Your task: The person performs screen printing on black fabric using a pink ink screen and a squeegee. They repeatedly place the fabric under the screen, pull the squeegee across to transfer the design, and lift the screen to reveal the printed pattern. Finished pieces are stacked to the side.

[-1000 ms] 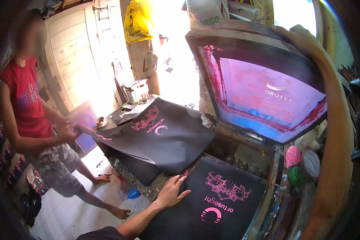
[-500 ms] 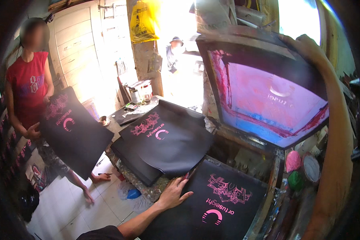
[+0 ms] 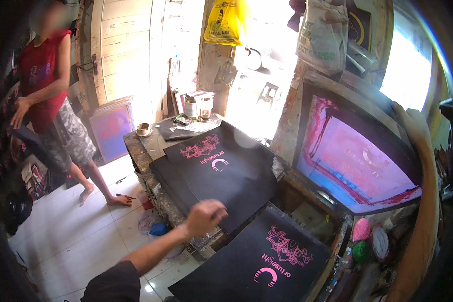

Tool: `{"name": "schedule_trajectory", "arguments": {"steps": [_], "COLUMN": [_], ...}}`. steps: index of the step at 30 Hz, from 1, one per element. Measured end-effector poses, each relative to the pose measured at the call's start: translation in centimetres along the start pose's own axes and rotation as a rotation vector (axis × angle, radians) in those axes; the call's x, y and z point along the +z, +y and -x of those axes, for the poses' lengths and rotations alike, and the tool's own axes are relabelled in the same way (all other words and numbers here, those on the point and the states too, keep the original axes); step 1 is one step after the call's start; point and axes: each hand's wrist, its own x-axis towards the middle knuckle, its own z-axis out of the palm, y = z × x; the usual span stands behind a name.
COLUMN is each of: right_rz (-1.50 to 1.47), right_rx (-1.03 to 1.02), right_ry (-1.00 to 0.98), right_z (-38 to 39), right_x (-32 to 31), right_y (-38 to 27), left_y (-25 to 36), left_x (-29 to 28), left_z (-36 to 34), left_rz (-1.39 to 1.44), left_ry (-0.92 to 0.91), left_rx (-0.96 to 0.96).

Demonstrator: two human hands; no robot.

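My right hand point(image 3: 413, 127) grips the upper edge of a raised screen-printing frame point(image 3: 355, 156), whose mesh is stained pink, purple and blue. My left hand point(image 3: 205, 220), slightly blurred, hovers with fingers curled at the near edge of a stack of black sheets point(image 3: 241, 194). Nothing shows in it. The top sheet bears a pink ornament and a ring-shaped mark. Below the raised frame, another black sheet point(image 3: 226, 269) with the same pink print lies on the printing bed, apart from my left hand.
At the left, a person in a red sleeveless top point(image 3: 43, 80) stands holding a dark sheet point(image 3: 38, 146). Cups and cans point(image 3: 192, 106) stand at the worktable's far end. Pink point(image 3: 361, 229) and green point(image 3: 359, 251) bundles sit right of the bed. Bags point(image 3: 225, 22) hang above.
My left hand has lifted off the sheet on the bed and curled. The stack's top sheet now lies flatter. The person has turned left with their sheet. My right hand keeps its grip.
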Motion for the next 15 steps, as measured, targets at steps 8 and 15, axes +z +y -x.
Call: {"name": "schedule_trajectory", "arguments": {"steps": [8, 15], "right_rz": [-0.098, -0.112], "right_rx": [0.134, 0.036], "right_ry": [-0.053, -0.023], "right_z": [-3.6, -5.9], "right_x": [2.8, 2.9], "right_y": [4.3, 3.7], "left_y": [-19.5, -21.4], "left_x": [-5.0, -4.2], "left_z": [-4.9, -3.6], "left_rz": [-0.716, -0.753], "left_ry": [0.012, 0.048], "left_rx": [-0.895, -0.831]}}
